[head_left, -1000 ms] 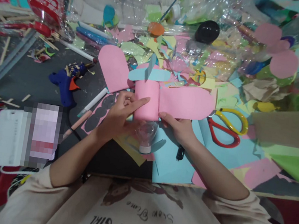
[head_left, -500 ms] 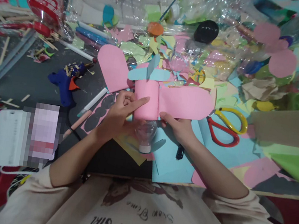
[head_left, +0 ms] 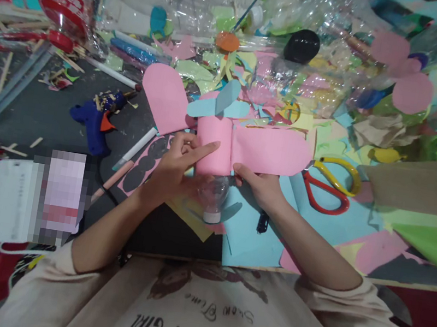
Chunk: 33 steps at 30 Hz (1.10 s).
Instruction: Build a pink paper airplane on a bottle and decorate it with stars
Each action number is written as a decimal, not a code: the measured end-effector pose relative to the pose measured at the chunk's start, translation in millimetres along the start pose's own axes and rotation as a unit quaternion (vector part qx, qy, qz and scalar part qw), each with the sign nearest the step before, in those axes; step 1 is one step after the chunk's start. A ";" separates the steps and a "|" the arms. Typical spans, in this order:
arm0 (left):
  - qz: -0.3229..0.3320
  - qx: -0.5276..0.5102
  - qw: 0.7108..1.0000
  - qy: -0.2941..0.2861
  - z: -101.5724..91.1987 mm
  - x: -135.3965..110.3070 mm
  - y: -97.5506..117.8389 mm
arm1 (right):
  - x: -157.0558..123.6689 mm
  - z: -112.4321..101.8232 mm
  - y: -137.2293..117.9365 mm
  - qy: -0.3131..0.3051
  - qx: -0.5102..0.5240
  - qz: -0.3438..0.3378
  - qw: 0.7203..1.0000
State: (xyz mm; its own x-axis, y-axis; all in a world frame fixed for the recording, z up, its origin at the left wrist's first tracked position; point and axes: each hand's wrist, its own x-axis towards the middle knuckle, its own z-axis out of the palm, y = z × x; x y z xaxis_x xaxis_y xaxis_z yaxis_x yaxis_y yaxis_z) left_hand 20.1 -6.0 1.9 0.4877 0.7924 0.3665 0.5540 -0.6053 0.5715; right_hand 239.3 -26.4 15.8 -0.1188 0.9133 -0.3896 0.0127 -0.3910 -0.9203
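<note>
Paper scraps crowd the dark table beyond the bottle.

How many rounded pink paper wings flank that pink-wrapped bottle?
2. The left rounded pink paper wing slants away beyond the left hand; the right rounded pink paper wing stretches toward the red-and-yellow-handled scissors. Another could be hidden underneath.

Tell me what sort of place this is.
Probably a craft worktable, though whether at a home, school or workshop I cannot tell. A blue glue gun, red-and-yellow scissors and many colored paper scraps lie around the pink paper-wrapped bottle in the hands.
</note>
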 end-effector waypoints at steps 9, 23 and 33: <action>-0.010 -0.006 1.000 -0.009 1.0 -0.3 0.1 | -0.4 -0.1 -1.7 0.004 0.004 0.001 1.000; 0.023 -0.004 1.000 0.008 0.9 1.2 1.1 | -0.2 -1.0 -0.1 -0.004 -0.006 -0.003 1.000; 0.013 -0.026 1.000 -0.002 0.3 1.0 1.2 | -0.3 -1.0 3.1 0.004 -0.016 -0.003 1.000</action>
State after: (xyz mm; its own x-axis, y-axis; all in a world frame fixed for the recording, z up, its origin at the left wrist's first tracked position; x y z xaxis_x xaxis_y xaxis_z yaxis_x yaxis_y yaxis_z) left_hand 21.4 -6.0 2.7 0.5049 0.7756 0.3788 0.5055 -0.6214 0.5985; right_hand 240.4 -27.8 13.0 -0.1103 0.9163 -0.3849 0.0444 -0.3824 -0.9229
